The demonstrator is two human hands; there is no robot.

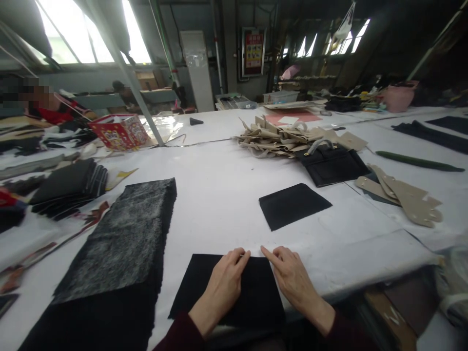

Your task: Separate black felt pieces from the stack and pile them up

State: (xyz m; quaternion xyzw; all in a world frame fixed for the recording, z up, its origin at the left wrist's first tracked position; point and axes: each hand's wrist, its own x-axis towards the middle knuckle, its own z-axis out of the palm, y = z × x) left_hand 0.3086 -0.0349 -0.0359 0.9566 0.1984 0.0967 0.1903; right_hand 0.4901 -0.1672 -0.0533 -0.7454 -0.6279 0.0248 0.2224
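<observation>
A flat black fabric piece (256,297) lies in front of me at the table's near edge. My left hand (227,273) rests on it, palm down, fingertips at its far edge. My right hand (292,275) is at the far right corner of the same piece, its index finger stretched toward the left fingertips and its other fingers bent. Neither hand visibly lifts the cloth. Beyond them, on the white tabletop (215,195), lies a second black fabric piece (292,205).
Left of my hands lies a long stack of black fabric (120,239) with a greyish, fuzzy top. Farther back are a beige pile of cut pieces (270,139), a black bag panel (334,165) and beige shaped pieces (405,195). A red patterned box (117,131) stands back left, near a seated person.
</observation>
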